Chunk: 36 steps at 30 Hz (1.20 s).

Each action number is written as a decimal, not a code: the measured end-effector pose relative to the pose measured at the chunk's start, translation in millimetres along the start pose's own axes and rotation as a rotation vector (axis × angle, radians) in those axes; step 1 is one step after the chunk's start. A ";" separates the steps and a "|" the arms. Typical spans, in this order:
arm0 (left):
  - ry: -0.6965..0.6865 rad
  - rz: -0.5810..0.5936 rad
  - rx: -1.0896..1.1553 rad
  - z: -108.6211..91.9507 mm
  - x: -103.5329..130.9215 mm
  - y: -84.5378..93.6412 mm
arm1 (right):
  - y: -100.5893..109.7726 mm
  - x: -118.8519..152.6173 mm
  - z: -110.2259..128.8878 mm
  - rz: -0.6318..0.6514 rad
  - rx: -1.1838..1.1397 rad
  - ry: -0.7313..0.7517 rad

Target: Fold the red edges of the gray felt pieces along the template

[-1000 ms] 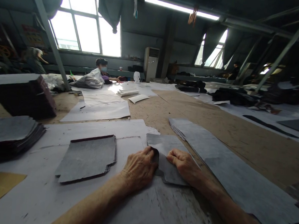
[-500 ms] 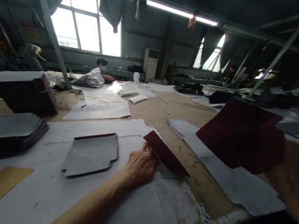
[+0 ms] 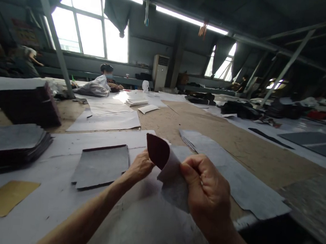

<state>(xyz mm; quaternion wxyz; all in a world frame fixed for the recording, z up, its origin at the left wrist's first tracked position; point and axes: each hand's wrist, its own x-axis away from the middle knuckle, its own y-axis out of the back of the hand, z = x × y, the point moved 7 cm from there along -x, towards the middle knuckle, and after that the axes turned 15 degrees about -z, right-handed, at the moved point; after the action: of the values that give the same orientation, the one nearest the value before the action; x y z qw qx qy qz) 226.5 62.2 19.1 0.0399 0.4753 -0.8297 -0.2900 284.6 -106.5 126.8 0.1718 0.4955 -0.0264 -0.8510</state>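
A cut fabric piece [image 3: 167, 170], grey on one face and dark red on the other, is held up just above a wide worktable [image 3: 207, 129], its top corner curled over to show the red. The right hand [image 3: 205, 192] pinches its right edge between thumb and curled fingers. The left hand [image 3: 140, 167] grips its left edge from beneath.

Just left of the hands, a small stack of similar grey pieces [image 3: 101, 166] lies on white paper [image 3: 62, 200]. To the right, long grey strips [image 3: 226, 171] lie fanned on the bare board. At far left sit a thicker grey stack [image 3: 11, 141] and a tall dark red stack [image 3: 24, 103]. A tan card [image 3: 7, 198] lies at lower left. No bins or trays are visible. A person [image 3: 107, 77] sits far back by the windows.
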 end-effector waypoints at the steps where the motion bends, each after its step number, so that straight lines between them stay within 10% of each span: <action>1: 0.050 0.003 0.039 8.6 1.8 10.6 | -3.2 6.0 8.4 0.008 0.009 0.097; 7: 0.336 0.107 0.081 49.2 38.8 73.9 | -61.3 94.3 46.3 0.118 -0.092 0.350; 12: 0.336 0.146 -0.034 53.9 65.0 92.9 | -94.3 153.9 69.2 0.130 -0.197 0.322; 25: -0.095 -0.086 -0.416 30.7 89.0 86.7 | -126.6 77.3 -5.8 0.720 -0.147 0.475; 36: -0.714 -0.201 -0.559 20.2 111.9 78.6 | -107.9 87.6 -4.0 0.569 -0.194 0.665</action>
<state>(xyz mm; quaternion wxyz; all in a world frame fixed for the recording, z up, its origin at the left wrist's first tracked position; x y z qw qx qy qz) 98.5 10.2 19.6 -0.1500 0.3950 -0.6312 -0.6504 219.9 -32.5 28.4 0.4440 0.6968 -0.0251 -0.5627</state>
